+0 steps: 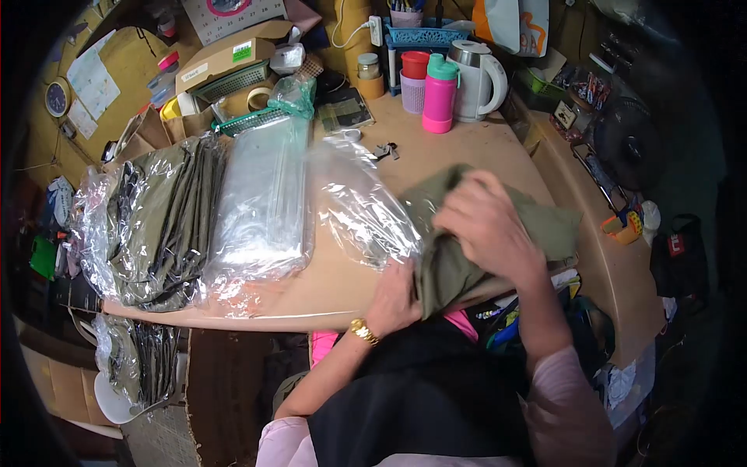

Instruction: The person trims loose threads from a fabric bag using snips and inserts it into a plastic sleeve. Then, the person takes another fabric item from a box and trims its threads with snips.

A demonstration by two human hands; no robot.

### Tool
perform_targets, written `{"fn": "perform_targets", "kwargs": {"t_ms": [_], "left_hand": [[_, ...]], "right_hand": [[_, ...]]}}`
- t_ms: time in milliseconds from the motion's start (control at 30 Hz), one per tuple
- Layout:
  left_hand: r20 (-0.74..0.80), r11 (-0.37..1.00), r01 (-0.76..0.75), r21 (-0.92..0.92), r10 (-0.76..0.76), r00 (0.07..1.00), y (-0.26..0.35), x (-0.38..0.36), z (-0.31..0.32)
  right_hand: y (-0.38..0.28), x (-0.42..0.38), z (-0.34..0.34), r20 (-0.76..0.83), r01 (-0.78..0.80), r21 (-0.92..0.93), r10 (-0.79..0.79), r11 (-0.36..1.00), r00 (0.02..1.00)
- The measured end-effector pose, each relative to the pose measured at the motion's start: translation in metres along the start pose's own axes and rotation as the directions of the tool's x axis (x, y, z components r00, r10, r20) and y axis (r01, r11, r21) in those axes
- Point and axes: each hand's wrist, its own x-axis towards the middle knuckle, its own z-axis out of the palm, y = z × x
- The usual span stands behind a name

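Observation:
An olive-green cloth point(451, 272) lies folded and rumpled at the table's front edge, right of centre. My right hand point(486, 222) is on top of it, fingers curled and blurred; whether they grip the fabric is hard to tell. My left hand point(393, 300), with a gold watch at the wrist, is closed at the lower end of a clear plastic bag point(362, 198), beside the cloth's left edge. The bag spreads up and away from that hand. Farther left lies a stack of clear plastic bags point(261, 194).
Bagged olive garments point(159, 218) are piled at the table's left, with more point(140, 358) below. A pink bottle point(440, 97), a kettle point(475, 78) and a basket point(247, 121) stand at the back. Small dark clips point(385, 151) lie mid-table.

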Motion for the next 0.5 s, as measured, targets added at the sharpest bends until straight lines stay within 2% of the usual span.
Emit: {"fn": "perform_targets", "kwargs": {"t_ms": [33,67,133,167,200,233,267,333,367,400,433,467,500], "left_hand": [[-0.127,0.996,-0.083,0.007,0.084,0.988,-0.005,-0.006,-0.013],[-0.249,0.986,-0.164,0.025,0.165,0.954,-0.011,-0.012,-0.029],[-0.293,0.987,0.156,0.024,-0.142,0.945,-0.026,-0.023,-0.087],[-0.437,0.971,0.177,0.160,-0.091,0.895,-0.036,-0.029,-0.112],[-0.563,0.932,0.217,0.291,-0.017,0.826,-0.044,-0.036,-0.133],[-0.564,0.873,0.327,0.361,-0.074,0.822,-0.047,-0.044,-0.152],[-0.572,0.797,0.430,0.425,-0.132,0.810,-0.051,-0.052,-0.167],[-0.473,0.783,0.544,0.302,-0.372,0.799,-0.066,-0.068,-0.188],[-0.460,0.772,0.505,0.386,-0.313,0.831,-0.068,-0.075,-0.193],[-0.462,0.768,0.512,0.385,-0.319,0.827,-0.070,-0.077,-0.199],[-0.379,0.783,0.614,-0.097,-0.599,0.705,-0.071,-0.077,-0.204],[-0.160,0.569,0.621,-0.539,-0.793,0.588,-0.074,-0.079,-0.209],[-0.235,0.574,0.520,-0.632,-0.782,0.578,-0.089,-0.085,-0.199]], "right_hand": [[0.005,0.021,0.001,0.085,-0.010,0.109,0.001,0.994,0.996],[0.017,0.041,0.008,0.288,-0.059,0.185,0.003,0.981,0.957],[0.044,0.076,0.042,0.613,-0.205,0.339,-0.050,0.918,0.789],[0.055,0.088,0.068,0.722,-0.292,0.408,-0.110,0.865,0.683],[0.064,0.092,0.100,0.752,-0.281,0.414,-0.151,0.866,0.642],[0.070,0.095,0.131,0.777,-0.267,0.420,-0.192,0.868,0.599],[0.070,0.092,0.153,0.774,-0.253,0.425,-0.204,0.869,0.600],[0.067,0.078,0.176,0.665,-0.237,0.521,-0.216,0.820,0.715],[0.069,0.077,0.180,0.648,-0.225,0.550,-0.241,0.804,0.723],[0.075,0.075,0.181,0.648,-0.222,0.554,-0.249,0.803,0.720],[0.078,0.075,0.173,0.700,-0.303,0.541,-0.219,0.785,0.680],[0.081,0.072,0.168,0.748,-0.384,0.521,-0.192,0.763,0.635],[0.087,0.062,0.167,0.749,-0.382,0.523,-0.197,0.762,0.632]]}}
